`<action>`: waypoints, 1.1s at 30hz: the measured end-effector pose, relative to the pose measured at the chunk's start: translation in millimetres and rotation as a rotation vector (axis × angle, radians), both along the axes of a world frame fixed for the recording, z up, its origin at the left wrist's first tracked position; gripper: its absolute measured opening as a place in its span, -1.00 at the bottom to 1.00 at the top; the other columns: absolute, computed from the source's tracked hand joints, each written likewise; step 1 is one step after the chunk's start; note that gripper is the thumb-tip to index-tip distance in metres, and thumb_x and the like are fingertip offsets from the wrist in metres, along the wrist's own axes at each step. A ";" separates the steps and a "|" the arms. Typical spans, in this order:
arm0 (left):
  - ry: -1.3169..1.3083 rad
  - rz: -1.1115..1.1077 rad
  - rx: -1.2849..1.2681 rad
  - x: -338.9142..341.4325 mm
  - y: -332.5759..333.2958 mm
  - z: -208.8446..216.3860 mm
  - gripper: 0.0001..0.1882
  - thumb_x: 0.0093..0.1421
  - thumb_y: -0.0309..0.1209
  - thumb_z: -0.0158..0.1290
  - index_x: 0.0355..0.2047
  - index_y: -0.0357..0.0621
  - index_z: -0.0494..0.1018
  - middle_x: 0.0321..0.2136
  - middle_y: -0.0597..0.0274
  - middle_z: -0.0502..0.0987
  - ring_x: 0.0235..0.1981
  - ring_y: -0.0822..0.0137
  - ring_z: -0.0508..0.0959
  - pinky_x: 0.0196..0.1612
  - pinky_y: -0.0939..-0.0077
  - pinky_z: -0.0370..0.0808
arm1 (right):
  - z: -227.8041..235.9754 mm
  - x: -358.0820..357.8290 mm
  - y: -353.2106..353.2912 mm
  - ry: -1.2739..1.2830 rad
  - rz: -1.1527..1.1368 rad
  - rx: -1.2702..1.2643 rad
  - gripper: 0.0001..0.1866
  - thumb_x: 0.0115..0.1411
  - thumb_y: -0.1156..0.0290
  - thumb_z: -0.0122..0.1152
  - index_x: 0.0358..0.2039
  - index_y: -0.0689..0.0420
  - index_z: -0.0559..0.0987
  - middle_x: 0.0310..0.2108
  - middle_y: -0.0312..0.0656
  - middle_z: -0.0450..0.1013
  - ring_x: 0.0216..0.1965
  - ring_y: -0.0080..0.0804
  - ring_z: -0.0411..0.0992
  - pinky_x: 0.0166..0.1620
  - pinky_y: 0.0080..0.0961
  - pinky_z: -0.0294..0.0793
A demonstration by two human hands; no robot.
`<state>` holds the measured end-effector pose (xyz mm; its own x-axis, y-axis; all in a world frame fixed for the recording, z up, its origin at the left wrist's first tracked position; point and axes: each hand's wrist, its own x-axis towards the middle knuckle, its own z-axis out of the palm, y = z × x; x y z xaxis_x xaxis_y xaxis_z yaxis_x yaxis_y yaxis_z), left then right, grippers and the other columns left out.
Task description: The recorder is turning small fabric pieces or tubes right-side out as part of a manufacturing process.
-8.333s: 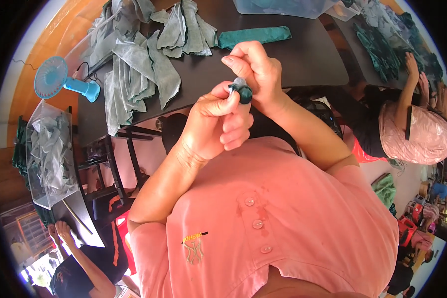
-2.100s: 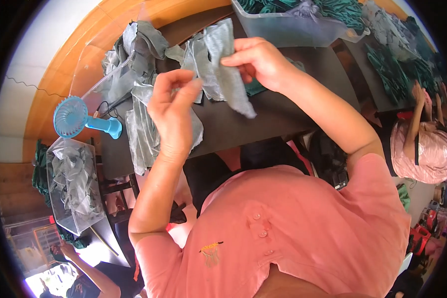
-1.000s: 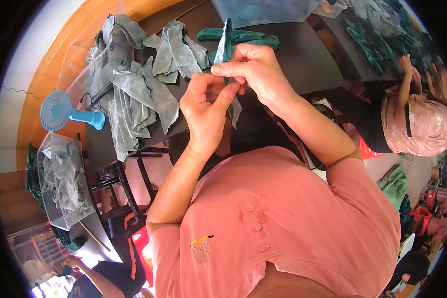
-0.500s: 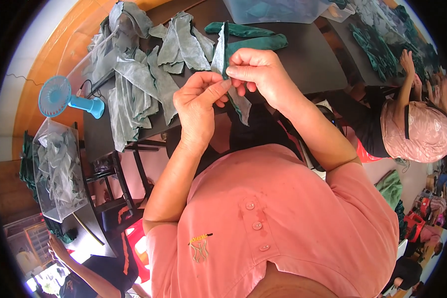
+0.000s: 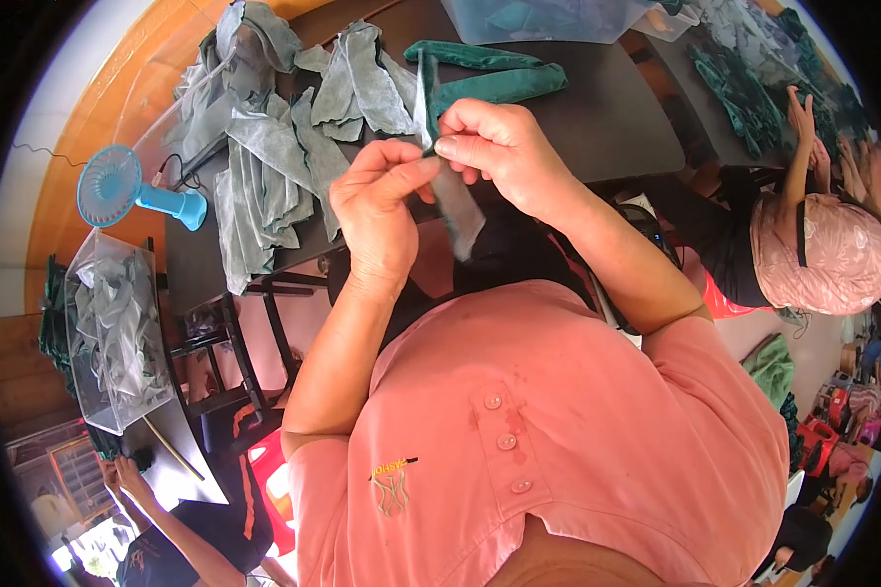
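A narrow strip of fabric, grey on one face with a dark green edge, is pinched between my two hands above the table's near edge. My left hand grips it with thumb and forefinger. Close beside it, my right hand pinches the same strip a little higher up. One end stands up past the fingers, and the other hangs down toward my lap. Just beyond my hands lie green velvet strips. Grey-green fabric strips are heaped to the left of my left hand.
A blue hand-held fan stands at the dark table's left end. Beyond the green strips is a translucent plastic bin. A clear box of fabric is at far left. Other people work at lower left and at right.
Both hands have shifted slightly left with the strip. Its lower end has swung left and hangs a little lower. The co-worker's hands at lower left have come together.
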<state>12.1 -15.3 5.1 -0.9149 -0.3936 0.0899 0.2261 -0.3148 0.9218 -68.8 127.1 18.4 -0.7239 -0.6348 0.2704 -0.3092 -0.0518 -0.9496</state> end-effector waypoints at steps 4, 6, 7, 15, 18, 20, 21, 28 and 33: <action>0.014 0.020 0.050 -1.2 -4.8 -4.7 -0.92 0.03 -0.58 0.17 -0.42 -0.30 0.51 -0.54 0.33 0.50 -0.56 0.50 0.41 -0.42 0.66 0.34 | 2.9 1.5 1.5 -0.028 -0.048 0.039 -0.87 0.23 0.40 0.15 -0.41 0.17 0.51 -0.57 -0.40 0.38 -0.56 -0.69 0.32 -0.49 -0.70 0.24; 0.006 0.018 0.011 1.3 -2.0 -3.1 -0.92 0.04 -0.57 0.16 -0.41 -0.31 0.51 -0.54 0.32 0.49 -0.58 0.49 0.41 -0.42 0.65 0.35 | 5.1 4.1 5.0 -0.179 0.021 0.082 -0.88 0.22 0.41 0.17 -0.39 0.18 0.52 -0.56 -0.38 0.39 -0.55 -0.68 0.32 -0.49 -0.69 0.26; 0.008 0.003 0.023 2.2 0.1 -1.6 -0.92 0.06 -0.57 0.15 -0.41 -0.32 0.51 -0.55 0.31 0.49 -0.58 0.48 0.42 -0.43 0.64 0.36 | 4.8 6.8 5.7 -0.183 0.018 0.081 -0.88 0.22 0.41 0.17 -0.39 0.18 0.52 -0.56 -0.38 0.39 -0.55 -0.68 0.32 -0.49 -0.69 0.26; 0.015 -0.004 -0.160 5.7 4.8 -6.1 -0.95 0.12 -0.60 0.07 -0.39 -0.36 0.48 -0.51 0.29 0.48 -0.58 0.46 0.43 -0.44 0.61 0.40 | 0.8 8.8 5.4 -0.172 -0.001 0.100 -0.88 0.18 0.42 0.19 -0.43 0.20 0.52 -0.58 -0.35 0.40 -0.58 -0.65 0.33 -0.52 -0.66 0.25; 0.033 -0.007 -0.252 7.3 3.8 -9.4 -0.95 0.13 -0.62 0.04 -0.38 -0.36 0.48 -0.49 0.28 0.48 -0.56 0.46 0.45 -0.44 0.61 0.41 | -4.9 8.7 3.0 -0.148 -0.017 0.058 -0.88 0.12 0.45 0.18 -0.48 0.23 0.51 -0.62 -0.30 0.41 -0.62 -0.61 0.34 -0.55 -0.62 0.28; 0.015 -0.015 -0.286 8.5 3.9 -8.4 -0.93 0.13 -0.59 0.04 -0.39 -0.37 0.48 -0.49 0.25 0.49 -0.55 0.44 0.46 -0.44 0.60 0.42 | -11.1 10.1 3.0 -0.123 -0.040 0.010 -0.87 0.07 0.47 0.18 -0.52 0.26 0.49 -0.64 -0.25 0.42 -0.65 -0.58 0.34 -0.58 -0.58 0.32; 0.013 -0.014 -0.286 8.6 3.5 -8.4 -0.93 0.13 -0.59 0.04 -0.39 -0.37 0.48 -0.49 0.25 0.49 -0.55 0.44 0.46 -0.44 0.60 0.42 | -13.5 10.4 3.8 -0.155 -0.035 -0.022 -0.88 0.06 0.47 0.17 -0.53 0.26 0.49 -0.65 -0.26 0.41 -0.66 -0.58 0.34 -0.58 -0.58 0.31; -0.057 -0.030 0.140 6.4 4.0 -13.5 -0.85 0.11 -0.50 0.06 -0.38 -0.39 0.47 -0.53 0.21 0.49 -0.55 0.43 0.45 -0.42 0.55 0.43 | -17.6 12.7 6.1 -0.380 -0.026 -0.073 -0.86 0.10 0.41 0.13 -0.50 0.21 0.52 -0.65 -0.29 0.42 -0.64 -0.58 0.37 -0.56 -0.66 0.24; -0.074 0.025 0.109 9.2 12.4 -10.1 -0.86 0.11 -0.48 0.09 -0.39 -0.36 0.47 -0.53 0.27 0.48 -0.55 0.46 0.41 -0.41 0.57 0.41 | -18.4 22.4 3.6 -0.257 -0.092 -0.063 -0.87 0.11 0.42 0.14 -0.50 0.20 0.51 -0.64 -0.32 0.40 -0.61 -0.62 0.34 -0.55 -0.68 0.22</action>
